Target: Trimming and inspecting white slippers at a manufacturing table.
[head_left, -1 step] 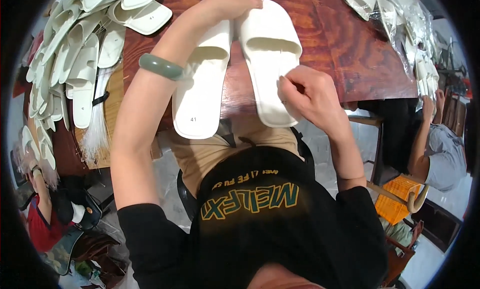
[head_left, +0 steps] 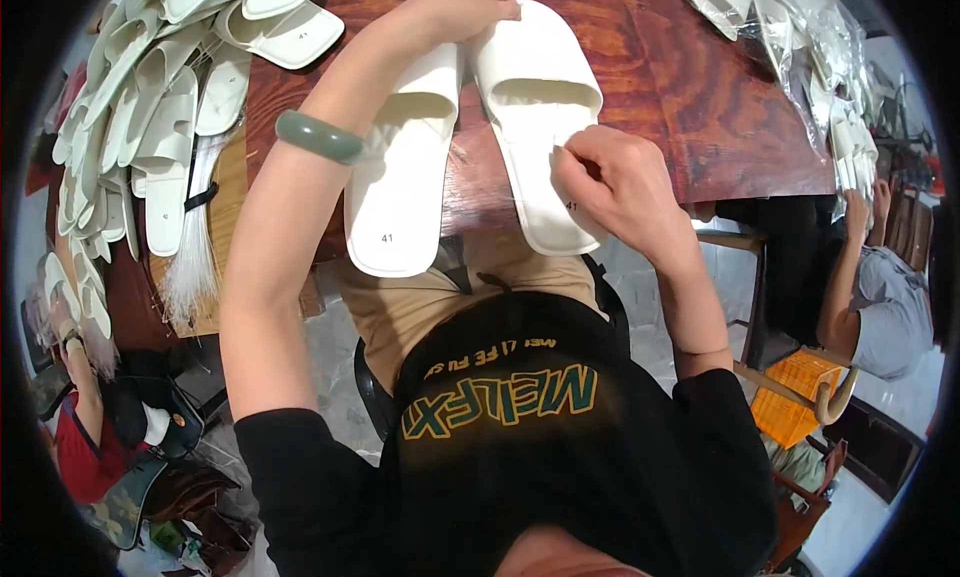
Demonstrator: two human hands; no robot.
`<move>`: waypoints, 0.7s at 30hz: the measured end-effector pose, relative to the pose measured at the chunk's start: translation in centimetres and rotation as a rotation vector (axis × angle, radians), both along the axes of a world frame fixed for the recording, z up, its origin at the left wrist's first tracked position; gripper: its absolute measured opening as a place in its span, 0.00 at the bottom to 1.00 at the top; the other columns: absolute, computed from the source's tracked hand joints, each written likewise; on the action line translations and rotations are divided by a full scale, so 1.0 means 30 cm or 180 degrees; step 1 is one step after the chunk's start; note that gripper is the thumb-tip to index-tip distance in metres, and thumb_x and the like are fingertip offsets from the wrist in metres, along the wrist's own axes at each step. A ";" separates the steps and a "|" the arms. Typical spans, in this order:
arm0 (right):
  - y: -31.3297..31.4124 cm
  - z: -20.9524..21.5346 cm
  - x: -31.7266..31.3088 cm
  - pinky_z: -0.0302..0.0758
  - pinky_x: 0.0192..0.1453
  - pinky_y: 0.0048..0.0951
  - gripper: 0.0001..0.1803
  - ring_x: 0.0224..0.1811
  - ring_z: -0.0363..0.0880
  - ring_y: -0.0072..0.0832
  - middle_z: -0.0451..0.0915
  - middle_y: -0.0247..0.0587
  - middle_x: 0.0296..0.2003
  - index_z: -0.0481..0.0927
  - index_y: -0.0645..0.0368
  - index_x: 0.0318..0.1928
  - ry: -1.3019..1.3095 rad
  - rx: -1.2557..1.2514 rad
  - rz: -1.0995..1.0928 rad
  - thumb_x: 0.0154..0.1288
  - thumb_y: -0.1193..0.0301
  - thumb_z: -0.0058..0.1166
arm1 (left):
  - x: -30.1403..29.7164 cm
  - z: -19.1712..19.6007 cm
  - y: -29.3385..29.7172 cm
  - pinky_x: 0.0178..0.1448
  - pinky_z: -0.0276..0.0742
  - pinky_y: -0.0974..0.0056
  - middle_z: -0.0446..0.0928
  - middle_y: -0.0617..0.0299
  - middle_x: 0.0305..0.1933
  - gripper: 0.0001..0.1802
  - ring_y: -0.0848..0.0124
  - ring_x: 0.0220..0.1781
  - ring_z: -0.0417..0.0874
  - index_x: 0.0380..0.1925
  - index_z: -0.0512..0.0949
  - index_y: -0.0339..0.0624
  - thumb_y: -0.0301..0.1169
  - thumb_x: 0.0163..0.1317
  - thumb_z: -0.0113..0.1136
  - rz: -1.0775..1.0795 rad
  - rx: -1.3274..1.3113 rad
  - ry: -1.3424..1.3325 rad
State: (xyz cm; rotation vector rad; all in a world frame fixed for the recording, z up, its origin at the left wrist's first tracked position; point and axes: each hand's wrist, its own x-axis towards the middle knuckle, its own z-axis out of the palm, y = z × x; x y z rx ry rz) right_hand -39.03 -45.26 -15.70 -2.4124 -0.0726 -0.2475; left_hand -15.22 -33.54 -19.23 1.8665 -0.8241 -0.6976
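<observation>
Two white slide slippers lie side by side in front of me, heels toward me: the left slipper (head_left: pixel 398 197) and the right slipper (head_left: pixel 535 147). My left hand (head_left: pixel 478 5) reaches across above the left slipper, hiding its toe, and its fingers are closed at the toe edge of the right slipper. A green bangle (head_left: pixel 318 137) circles my left forearm. Over the footbed of the right slipper, just behind its strap, my right hand (head_left: pixel 620 182) is closed, thumb against the curled fingers. Anything between those fingertips is hidden or too small to make out.
A pile of white slippers (head_left: pixel 170 127) covers the table's left side, beside a bundle of thin white strands (head_left: pixel 195 217). Bagged slippers (head_left: pixel 800 57) lie at the right of the reddish wooden table (head_left: pixel 700 107). Other people sit at both sides; an orange basket (head_left: pixel 790 397) stands right.
My right hand has shifted very slightly left and up over the right slipper, which has moved a little to the left at its toe. My left hand has edged slightly left.
</observation>
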 end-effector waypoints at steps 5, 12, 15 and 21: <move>-0.010 -0.018 0.072 0.71 0.27 0.39 0.10 0.24 0.76 0.44 0.75 0.47 0.21 0.74 0.62 0.23 -0.0401 -0.0887 -0.0015 0.57 0.70 0.50 | -0.048 0.087 0.007 0.28 0.70 0.72 0.75 0.63 0.24 0.07 0.77 0.29 0.75 0.27 0.76 0.38 0.30 0.59 0.54 0.0183 0.0619 0.0052; -0.007 -0.083 0.119 0.71 0.25 0.37 0.08 0.22 0.76 0.39 0.75 0.43 0.20 0.76 0.60 0.24 -0.1032 -0.1497 -0.0519 0.57 0.70 0.54 | -0.078 0.065 0.024 0.20 0.56 0.77 0.72 0.74 0.23 0.10 0.85 0.21 0.67 0.30 0.79 0.44 0.38 0.59 0.59 -0.0027 0.0089 0.0120; -0.003 -0.074 0.116 0.71 0.24 0.35 0.07 0.21 0.76 0.38 0.75 0.43 0.19 0.76 0.59 0.23 -0.0976 -0.1614 -0.0368 0.56 0.71 0.54 | -0.088 0.084 0.021 0.21 0.57 0.78 0.72 0.74 0.24 0.10 0.86 0.22 0.67 0.30 0.79 0.44 0.39 0.60 0.59 -0.0062 0.0078 0.0163; 0.000 -0.025 0.081 0.71 0.24 0.37 0.07 0.20 0.77 0.39 0.75 0.44 0.17 0.74 0.59 0.24 -0.0574 -0.1249 -0.0014 0.56 0.72 0.49 | -0.072 0.068 0.049 0.21 0.56 0.80 0.71 0.76 0.24 0.09 0.87 0.23 0.67 0.34 0.78 0.46 0.38 0.61 0.57 -0.0168 -0.0095 0.0314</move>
